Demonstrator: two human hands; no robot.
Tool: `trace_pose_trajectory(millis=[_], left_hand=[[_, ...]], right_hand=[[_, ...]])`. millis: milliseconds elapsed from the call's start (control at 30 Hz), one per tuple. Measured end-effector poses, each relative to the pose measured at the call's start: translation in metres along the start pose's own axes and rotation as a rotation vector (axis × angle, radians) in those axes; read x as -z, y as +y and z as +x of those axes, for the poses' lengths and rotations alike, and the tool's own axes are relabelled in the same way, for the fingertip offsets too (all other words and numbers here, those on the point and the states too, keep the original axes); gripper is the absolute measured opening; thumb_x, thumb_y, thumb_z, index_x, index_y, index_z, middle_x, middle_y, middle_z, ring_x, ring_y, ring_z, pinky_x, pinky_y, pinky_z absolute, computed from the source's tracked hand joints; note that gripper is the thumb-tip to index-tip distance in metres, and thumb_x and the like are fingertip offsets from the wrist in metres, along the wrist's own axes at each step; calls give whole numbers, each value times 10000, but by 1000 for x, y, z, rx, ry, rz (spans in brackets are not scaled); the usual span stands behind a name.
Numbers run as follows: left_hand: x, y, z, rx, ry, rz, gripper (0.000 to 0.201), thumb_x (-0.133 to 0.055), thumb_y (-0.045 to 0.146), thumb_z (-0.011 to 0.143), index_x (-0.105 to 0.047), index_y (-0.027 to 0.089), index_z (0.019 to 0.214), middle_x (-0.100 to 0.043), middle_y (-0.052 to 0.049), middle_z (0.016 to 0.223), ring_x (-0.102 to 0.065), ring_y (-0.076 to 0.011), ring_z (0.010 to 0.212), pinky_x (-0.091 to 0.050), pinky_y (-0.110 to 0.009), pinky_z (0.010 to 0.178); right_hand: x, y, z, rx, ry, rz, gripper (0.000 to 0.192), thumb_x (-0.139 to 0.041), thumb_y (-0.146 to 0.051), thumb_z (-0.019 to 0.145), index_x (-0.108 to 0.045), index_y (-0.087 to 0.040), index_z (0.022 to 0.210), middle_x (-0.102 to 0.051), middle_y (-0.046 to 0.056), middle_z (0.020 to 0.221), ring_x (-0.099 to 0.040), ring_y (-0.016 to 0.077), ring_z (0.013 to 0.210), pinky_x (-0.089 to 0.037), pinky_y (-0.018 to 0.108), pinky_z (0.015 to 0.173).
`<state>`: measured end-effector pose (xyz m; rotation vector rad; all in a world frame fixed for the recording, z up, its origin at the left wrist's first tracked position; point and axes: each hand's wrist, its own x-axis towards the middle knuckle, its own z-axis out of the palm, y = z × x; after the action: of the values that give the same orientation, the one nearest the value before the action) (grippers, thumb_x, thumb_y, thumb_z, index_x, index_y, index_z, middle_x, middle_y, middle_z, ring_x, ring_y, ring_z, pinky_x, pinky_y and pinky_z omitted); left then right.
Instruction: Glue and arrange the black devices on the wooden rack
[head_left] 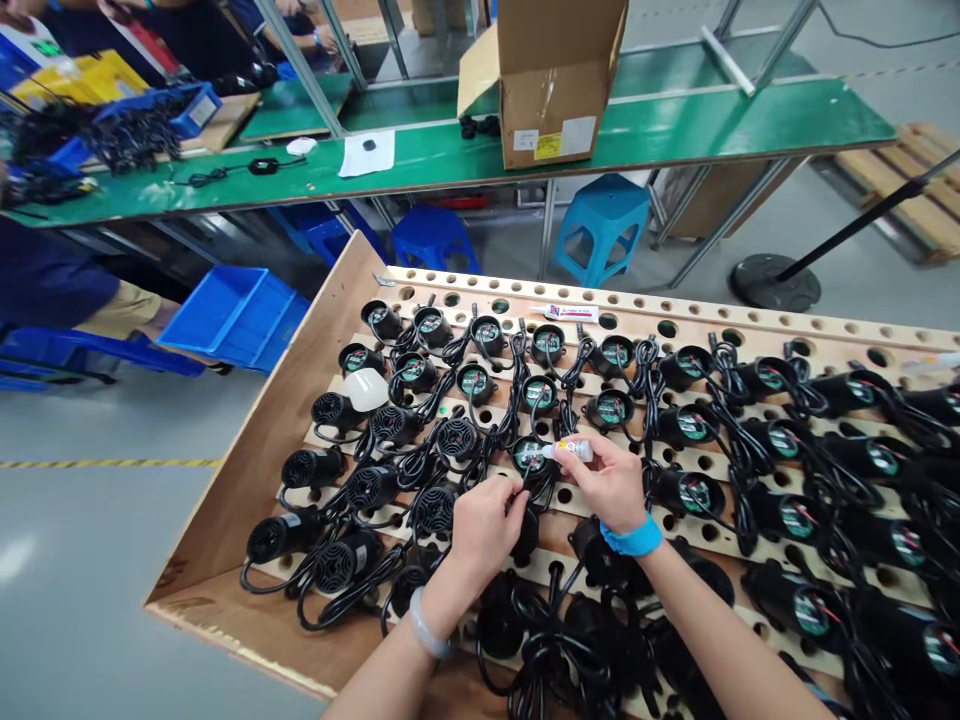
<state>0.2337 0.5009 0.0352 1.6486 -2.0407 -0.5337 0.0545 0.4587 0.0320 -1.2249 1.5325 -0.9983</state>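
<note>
A small white glue bottle [576, 450] lies tilted in my right hand [611, 485], its nozzle pointing left into an open black round housing [529, 462] with a green circuit board inside. Closed in a pinch just below that housing, my left hand [487, 525] grips a black cable [525, 488]; the fingertips partly cover it. Around both hands stand rows of similar black housings, many showing green boards and thin wires. Several to the left have grilled covers [456, 440]. Coiled black cables [517, 380] lie between the rows.
The housings sit in a wooden tray [247, 450] with perforated strips. A white tube [574, 313] and a translucent white piece [366, 390] lie among them. Beyond are a green workbench [427, 165], a cardboard box [555, 85], blue stools [604, 225], blue bins [232, 315] and other people.
</note>
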Motion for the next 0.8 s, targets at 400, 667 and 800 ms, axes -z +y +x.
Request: trace_pose_trajectory(millis=[400,667,800], left_hand=[[3,2,-1,-94,31,91,89,-562,137,888,-594,169,811,-670,5,771,-641,-143,675,-466,-236,628],[3,3,-2,-110,39,121,111,-544,146,901,-588,167,802,-670,3,767,-643,-142,669,-465,-238,622],[4,2,-3,-107,28,139,121,-541,156,907,-592,167,798,-668,2,760,-642,-145,659,-457,-244,604]], right_hand=[[2,-2,3,-20,-45,17,331,-652,-490,777,-697,-171,850,-662,37,733,-621,145,627,-530,253,579],[8,-7,5,-14,-105,0,287,-664,-451,767,-708,-170,807,-655,31,702,-585,121,588,-484,227,543],[11,-15,10,-6,-118,4,242,-715,-403,719,-715,-163,748,-616,21,633,-512,91,531,-410,206,489]])
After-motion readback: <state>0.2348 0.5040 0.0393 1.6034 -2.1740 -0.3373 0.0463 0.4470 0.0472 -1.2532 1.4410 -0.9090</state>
